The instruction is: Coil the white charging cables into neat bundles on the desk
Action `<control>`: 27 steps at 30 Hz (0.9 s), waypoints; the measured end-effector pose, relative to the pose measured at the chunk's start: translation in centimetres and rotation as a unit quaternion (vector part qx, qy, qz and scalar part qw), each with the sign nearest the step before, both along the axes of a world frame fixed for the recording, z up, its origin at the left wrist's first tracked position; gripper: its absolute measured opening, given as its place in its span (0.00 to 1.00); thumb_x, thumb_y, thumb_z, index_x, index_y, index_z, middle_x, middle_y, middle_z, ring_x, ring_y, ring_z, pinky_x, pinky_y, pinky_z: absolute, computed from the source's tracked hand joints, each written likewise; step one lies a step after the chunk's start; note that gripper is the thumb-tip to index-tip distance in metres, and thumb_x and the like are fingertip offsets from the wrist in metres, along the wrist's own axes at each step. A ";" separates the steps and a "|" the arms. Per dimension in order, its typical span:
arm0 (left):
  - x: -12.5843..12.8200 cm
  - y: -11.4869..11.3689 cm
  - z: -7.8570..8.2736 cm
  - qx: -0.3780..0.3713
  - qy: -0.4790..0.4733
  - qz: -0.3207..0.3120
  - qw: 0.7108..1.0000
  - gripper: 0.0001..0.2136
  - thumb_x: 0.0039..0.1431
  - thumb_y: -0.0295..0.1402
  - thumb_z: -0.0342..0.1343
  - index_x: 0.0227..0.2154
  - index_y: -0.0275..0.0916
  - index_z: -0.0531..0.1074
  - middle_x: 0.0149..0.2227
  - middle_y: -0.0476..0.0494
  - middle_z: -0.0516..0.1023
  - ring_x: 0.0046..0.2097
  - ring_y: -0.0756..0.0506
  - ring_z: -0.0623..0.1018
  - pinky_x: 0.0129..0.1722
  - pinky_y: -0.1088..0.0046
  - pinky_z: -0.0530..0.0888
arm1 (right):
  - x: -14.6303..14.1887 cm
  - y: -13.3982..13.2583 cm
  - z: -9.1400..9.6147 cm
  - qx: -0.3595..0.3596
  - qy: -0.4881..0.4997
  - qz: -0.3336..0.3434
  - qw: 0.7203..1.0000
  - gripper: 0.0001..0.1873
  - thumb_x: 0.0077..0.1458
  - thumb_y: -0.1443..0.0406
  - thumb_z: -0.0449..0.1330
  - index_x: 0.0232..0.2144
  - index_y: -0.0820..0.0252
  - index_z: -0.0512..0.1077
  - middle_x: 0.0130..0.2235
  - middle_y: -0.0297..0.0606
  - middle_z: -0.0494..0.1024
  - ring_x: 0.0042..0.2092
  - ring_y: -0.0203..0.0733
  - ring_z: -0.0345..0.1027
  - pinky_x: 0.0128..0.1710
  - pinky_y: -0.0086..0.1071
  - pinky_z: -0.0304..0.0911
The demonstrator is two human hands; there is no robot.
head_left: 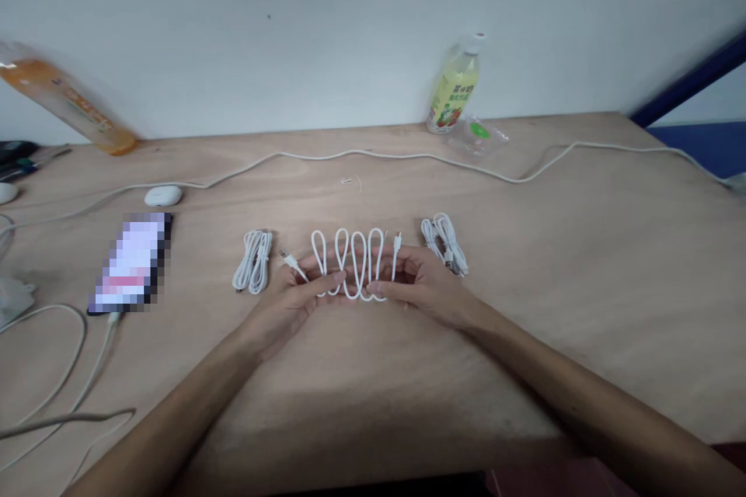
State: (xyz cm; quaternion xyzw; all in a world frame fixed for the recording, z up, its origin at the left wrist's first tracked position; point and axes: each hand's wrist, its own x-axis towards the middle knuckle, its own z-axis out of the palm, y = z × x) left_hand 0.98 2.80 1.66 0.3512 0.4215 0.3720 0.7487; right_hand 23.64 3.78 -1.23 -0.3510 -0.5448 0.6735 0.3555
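A white charging cable (360,264), folded into several upright loops, is held between both hands above the wooden table. My left hand (303,287) is closed on its left loops, thumb on top; a plug end (290,258) sticks out past the fingers. My right hand (423,279) pinches the right loops with the thumb, and the other plug end (397,242) points up there. Beside my left hand lies a bundled white cable (252,261). Another bundled white cable (446,242) lies just behind my right hand, partly covered by it.
A phone (131,264) with a cord plugged in lies at left, near a white earbud case (163,196). A long white cord (361,153) crosses the back of the table (571,264). An orange bottle (70,105) and a yellow bottle (454,89) stand by the wall.
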 end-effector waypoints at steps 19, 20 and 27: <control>0.2 -0.1 0.1 -0.005 -0.002 0.009 1.000 0.26 0.56 0.27 0.74 0.59 0.42 0.82 0.54 0.37 0.88 0.57 0.34 0.85 0.55 0.60 0.83 | 0.0 0.0 0.1 0.001 -0.009 0.002 1.000 0.19 0.58 0.54 0.75 0.48 0.55 0.85 0.48 0.41 0.89 0.50 0.49 0.84 0.57 0.46 0.76; 0.1 -0.1 0.1 -0.005 0.001 0.010 1.000 0.26 0.56 0.27 0.74 0.59 0.42 0.81 0.54 0.37 0.88 0.57 0.33 0.86 0.55 0.59 0.83 | 0.0 0.0 0.1 0.001 -0.007 0.004 1.000 0.19 0.58 0.54 0.75 0.48 0.55 0.85 0.49 0.41 0.89 0.50 0.49 0.84 0.58 0.46 0.76; -0.1 0.0 -0.1 -0.002 -0.003 -0.001 1.000 0.26 0.58 0.27 0.73 0.60 0.42 0.81 0.57 0.36 0.87 0.58 0.34 0.85 0.55 0.60 0.83 | 0.0 0.0 -0.3 -0.005 0.004 0.003 1.000 0.17 0.58 0.58 0.75 0.49 0.54 0.85 0.49 0.40 0.89 0.50 0.47 0.84 0.57 0.45 0.76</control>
